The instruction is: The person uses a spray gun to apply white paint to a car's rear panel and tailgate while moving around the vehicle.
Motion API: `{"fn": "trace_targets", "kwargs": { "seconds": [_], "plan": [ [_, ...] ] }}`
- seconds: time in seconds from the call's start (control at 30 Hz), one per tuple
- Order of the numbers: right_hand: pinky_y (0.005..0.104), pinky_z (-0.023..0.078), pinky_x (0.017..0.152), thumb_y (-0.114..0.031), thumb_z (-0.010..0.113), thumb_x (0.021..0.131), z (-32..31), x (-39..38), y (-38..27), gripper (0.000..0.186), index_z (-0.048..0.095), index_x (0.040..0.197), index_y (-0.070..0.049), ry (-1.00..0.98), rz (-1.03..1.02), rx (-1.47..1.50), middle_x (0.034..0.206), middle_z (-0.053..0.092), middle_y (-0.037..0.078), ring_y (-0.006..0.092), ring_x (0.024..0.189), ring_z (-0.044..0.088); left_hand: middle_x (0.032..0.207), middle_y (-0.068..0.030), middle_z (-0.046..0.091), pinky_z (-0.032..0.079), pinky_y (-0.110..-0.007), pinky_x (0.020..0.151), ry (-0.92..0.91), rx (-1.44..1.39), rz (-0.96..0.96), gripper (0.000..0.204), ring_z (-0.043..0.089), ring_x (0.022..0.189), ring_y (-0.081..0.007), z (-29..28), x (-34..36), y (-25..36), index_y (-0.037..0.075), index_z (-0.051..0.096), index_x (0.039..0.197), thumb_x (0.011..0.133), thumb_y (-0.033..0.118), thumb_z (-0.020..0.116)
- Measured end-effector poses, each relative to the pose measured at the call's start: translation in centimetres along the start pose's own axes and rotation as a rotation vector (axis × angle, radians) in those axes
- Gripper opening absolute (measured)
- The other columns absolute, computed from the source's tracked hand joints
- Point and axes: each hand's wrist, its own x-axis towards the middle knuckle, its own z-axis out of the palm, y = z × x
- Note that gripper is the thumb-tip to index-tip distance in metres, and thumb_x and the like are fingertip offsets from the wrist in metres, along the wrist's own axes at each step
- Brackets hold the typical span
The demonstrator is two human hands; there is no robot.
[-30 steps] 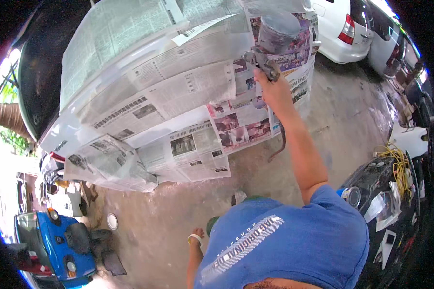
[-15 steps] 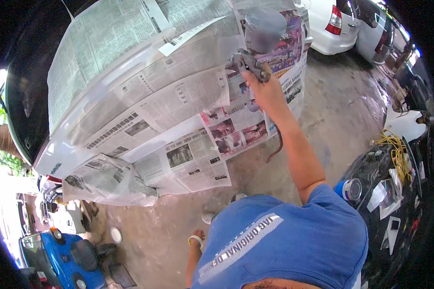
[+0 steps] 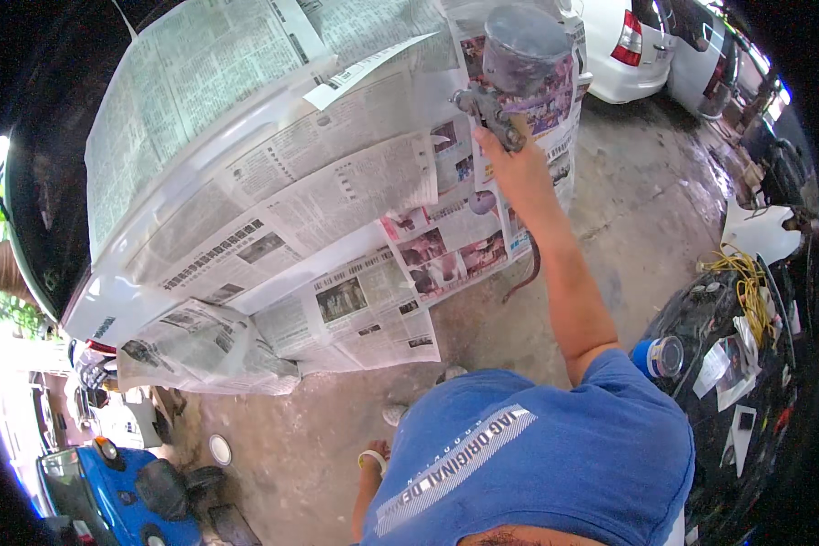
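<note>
My right hand (image 3: 521, 168) is closed around the handle of a grey spray gun (image 3: 490, 118) with a large cup (image 3: 524, 53) on top. The gun is held up in front of a white car body panel (image 3: 387, 225), mostly masked with newspaper sheets (image 3: 291, 196). A dark reddish hose (image 3: 530, 273) hangs below my right wrist. My left hand (image 3: 376, 452), with a pale band at the wrist, hangs low beside my blue shirt; its fingers are small and partly hidden.
Parked at the far right is a white car (image 3: 610, 55). Nearer stands a dark surface (image 3: 701, 332) with a blue can (image 3: 657, 357) and a yellow cord (image 3: 746, 291). At the lower left are a blue vehicle (image 3: 123, 491) and a white round lid (image 3: 219, 449) on the floor.
My right hand and the spray gun have moved a little to the right, and the cup shows more sharply. My left hand has shifted slightly.
</note>
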Motion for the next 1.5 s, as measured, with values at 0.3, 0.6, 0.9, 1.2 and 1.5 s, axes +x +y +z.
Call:
{"fn": "trace_targets", "kwargs": {
  "seconds": [0.3, 0.6, 0.9, 1.2, 1.5],
  "plan": [
    [0.0264, 0.041, 0.044, -0.040, 0.065, 0.099, -0.7, -4.9, -8.1, 0.039, 0.063, 0.114, -0.004, -0.248, 0.222, 0.379, 0.088, 0.069, 0.001, 0.0070, 0.048, 0.051, 0.087, -0.0120, 0.064, 0.049, -0.041, 0.066, 0.138, 0.192, 0.152, 0.028, 0.059, 0.074, -0.0272, -2.5, 1.8, -0.8, 0.006, 0.064, 0.101, 0.100, 0.031, 0.051],
    [0.0297, 0.043, 0.046, -0.039, 0.067, 0.097, 8.0, -9.1, -21.5, 0.048, 0.056, 0.132, -0.009, -0.553, 0.127, 0.532, 0.083, 0.065, 0.005, 0.0123, 0.050, 0.053, 0.127, -0.0191, 0.066, 0.050, -0.050, 0.101, 0.110, 1.493, 0.307, 0.041, 0.061, 0.120, -0.0393, -10.2, 2.7, 1.9, 0.009, 0.065, 0.125, 0.102, 0.034, 0.042],
    [0.0375, 0.050, 0.054, -0.048, 0.061, 0.098, 15.4, -8.7, -28.8, 0.054, 0.053, 0.130, -0.005, -0.497, -0.014, 0.228, 0.081, 0.067, 0.014, 0.0214, 0.054, 0.060, 0.110, -0.0183, 0.072, 0.054, -0.050, 0.091, 0.104, 1.502, 0.658, 0.037, 0.068, 0.105, -0.0375, -18.5, 0.9, -0.5, 0.008, 0.068, 0.118, 0.096, 0.032, 0.049],
    [0.0299, 0.044, 0.043, -0.049, 0.062, 0.098, 19.0, -9.3, -30.4, 0.049, 0.058, 0.112, -0.002, -0.392, -0.055, 0.159, 0.083, 0.062, 0.005, 0.0119, 0.047, 0.051, 0.112, -0.0169, 0.071, 0.054, -0.053, 0.087, 0.092, 1.431, 0.710, 0.030, 0.068, 0.102, -0.0381, -24.2, 1.7, -4.7, 0.011, 0.070, 0.112, 0.091, 0.029, 0.058],
    [0.0316, 0.049, 0.046, -0.050, 0.063, 0.095, 19.8, -8.8, -31.5, 0.055, 0.057, 0.120, -0.002, -0.524, -0.089, 0.254, 0.086, 0.068, 0.009, 0.0156, 0.049, 0.057, 0.127, -0.0217, 0.066, 0.053, -0.050, 0.099, 0.169, 1.280, 0.370, 0.032, 0.064, 0.119, -0.0373, -18.4, 4.7, -2.2, 0.009, 0.066, 0.125, 0.098, 0.022, 0.053]
  ]
}}
